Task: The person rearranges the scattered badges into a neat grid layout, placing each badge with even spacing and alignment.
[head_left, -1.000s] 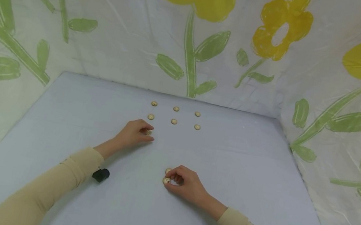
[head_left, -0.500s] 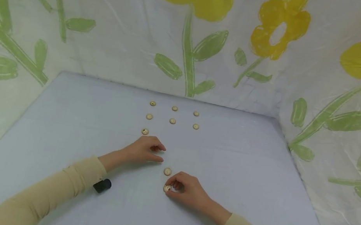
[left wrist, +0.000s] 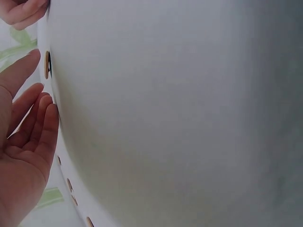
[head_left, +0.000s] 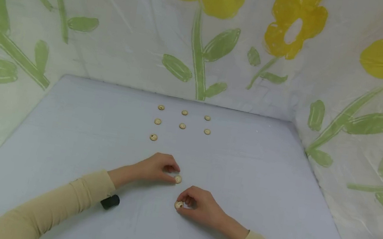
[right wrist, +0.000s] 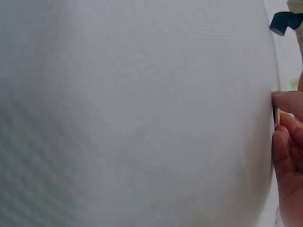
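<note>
My left hand (head_left: 158, 167) reaches in from the left with thumb and fingers parted at a round wooden button (head_left: 178, 179) on the table. In the left wrist view that button (left wrist: 47, 65) lies between the thumb tip and the fingers, with a gap showing on either side. Closer to me, my right hand (head_left: 203, 207) pinches another wooden button (head_left: 178, 205) by its edges, close to the tabletop. The right wrist view shows this button (right wrist: 277, 115) edge-on between thumb and fingertips.
Beyond the hands, wooden buttons lie in two rows of three, with one button (head_left: 153, 137) in front of the left column. A pale cloth covers the table (head_left: 257, 176). Flower-printed curtains (head_left: 132, 43) stand along its back and sides. Black wrist cameras (head_left: 110, 202) hang under the sleeves.
My left hand has let go of a button at the front of the left column and moved right and nearer, to another button. My right hand has drawn its button slightly nearer.
</note>
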Demonstrator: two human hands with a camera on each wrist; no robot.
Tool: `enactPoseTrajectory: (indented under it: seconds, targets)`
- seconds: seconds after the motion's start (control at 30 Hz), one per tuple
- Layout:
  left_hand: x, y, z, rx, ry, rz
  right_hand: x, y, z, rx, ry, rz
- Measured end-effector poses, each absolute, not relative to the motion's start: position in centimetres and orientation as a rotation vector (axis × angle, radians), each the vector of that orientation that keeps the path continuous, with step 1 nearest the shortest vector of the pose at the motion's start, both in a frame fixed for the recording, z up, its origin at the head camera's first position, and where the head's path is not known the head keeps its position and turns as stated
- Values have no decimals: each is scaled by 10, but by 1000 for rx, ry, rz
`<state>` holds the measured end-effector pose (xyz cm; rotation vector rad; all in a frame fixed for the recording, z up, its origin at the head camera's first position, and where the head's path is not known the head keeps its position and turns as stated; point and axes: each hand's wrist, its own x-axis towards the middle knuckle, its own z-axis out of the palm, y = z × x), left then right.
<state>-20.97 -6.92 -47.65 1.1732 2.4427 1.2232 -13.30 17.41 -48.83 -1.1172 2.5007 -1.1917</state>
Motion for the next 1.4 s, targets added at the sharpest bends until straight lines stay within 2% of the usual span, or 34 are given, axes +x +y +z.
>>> enactPoseTrajectory:
  seconds: [0.7,1.1,1.4]
  targets:
    - [-207,-65,-478,1221,2447,1123,-132,173,-490,-1173,2527,-1219]
    - [-201,-69,-474,1184,2453,1103,-138,177,-488,-953,2582,-1268]
    - [-202,-70,-474,1171,2456,1116,-142,179,-486,-924,2567,-1275]
